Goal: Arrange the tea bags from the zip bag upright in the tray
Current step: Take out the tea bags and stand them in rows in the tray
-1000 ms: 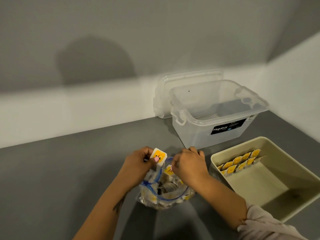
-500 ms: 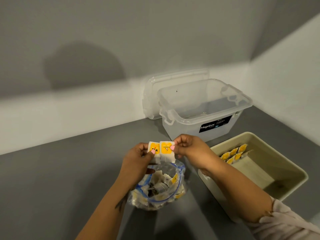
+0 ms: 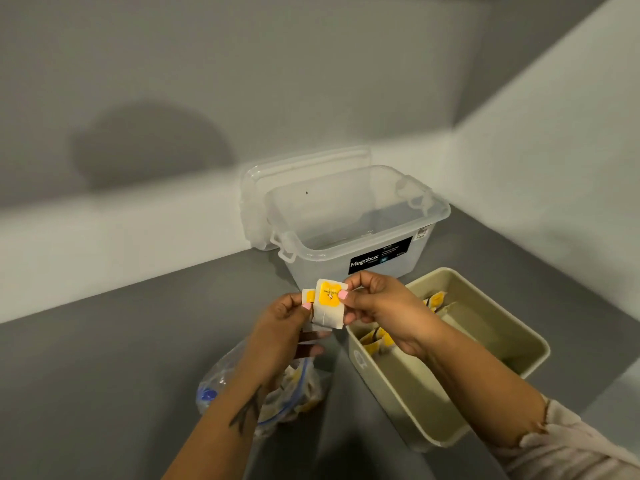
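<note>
two tea bags are held above the counter, between zip bag point(image 3: 277, 393) and tray point(image 3: 519, 344): the front tea bag point(image 3: 330, 304) is pinched at its edge by the right hand point(image 3: 377, 310), the rear tea bag point(image 3: 308, 299) by the left hand point(image 3: 280, 323). each is judged light, limp and easily torn, best taken by the stiffer yellow tag. more bags are seen in the zip bag; a row stands in the tray. the clear box point(image 3: 349, 223) appears empty.
</note>
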`<action>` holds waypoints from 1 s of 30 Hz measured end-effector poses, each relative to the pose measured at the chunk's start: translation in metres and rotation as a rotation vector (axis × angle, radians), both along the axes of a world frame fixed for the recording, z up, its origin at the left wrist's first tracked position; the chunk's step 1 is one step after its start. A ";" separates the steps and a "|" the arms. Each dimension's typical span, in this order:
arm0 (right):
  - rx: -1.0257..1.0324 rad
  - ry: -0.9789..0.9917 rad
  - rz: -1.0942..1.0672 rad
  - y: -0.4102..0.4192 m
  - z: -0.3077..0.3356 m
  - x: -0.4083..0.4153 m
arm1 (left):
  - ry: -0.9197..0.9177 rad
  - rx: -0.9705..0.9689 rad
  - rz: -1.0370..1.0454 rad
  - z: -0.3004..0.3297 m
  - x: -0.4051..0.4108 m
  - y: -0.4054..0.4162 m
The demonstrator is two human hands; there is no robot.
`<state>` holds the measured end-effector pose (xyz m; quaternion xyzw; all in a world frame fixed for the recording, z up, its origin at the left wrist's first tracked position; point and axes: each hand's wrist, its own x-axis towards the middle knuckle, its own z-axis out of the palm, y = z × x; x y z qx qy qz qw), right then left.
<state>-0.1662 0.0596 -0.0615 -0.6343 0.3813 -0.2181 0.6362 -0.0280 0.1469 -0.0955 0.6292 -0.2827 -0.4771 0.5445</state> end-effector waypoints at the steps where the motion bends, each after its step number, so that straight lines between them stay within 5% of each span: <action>1: 0.004 -0.006 -0.019 -0.004 -0.001 -0.006 | 0.044 0.002 0.006 0.001 -0.006 -0.004; 9: 0.013 0.034 -0.043 -0.030 -0.009 -0.045 | -0.016 -0.036 -0.038 0.000 -0.045 -0.024; 15: -0.311 0.181 0.004 -0.046 -0.003 -0.061 | -0.181 -0.036 -0.033 -0.006 -0.061 -0.035; 30: -0.724 0.504 0.314 -0.050 -0.057 -0.073 | -0.205 -0.022 0.246 -0.016 -0.045 -0.026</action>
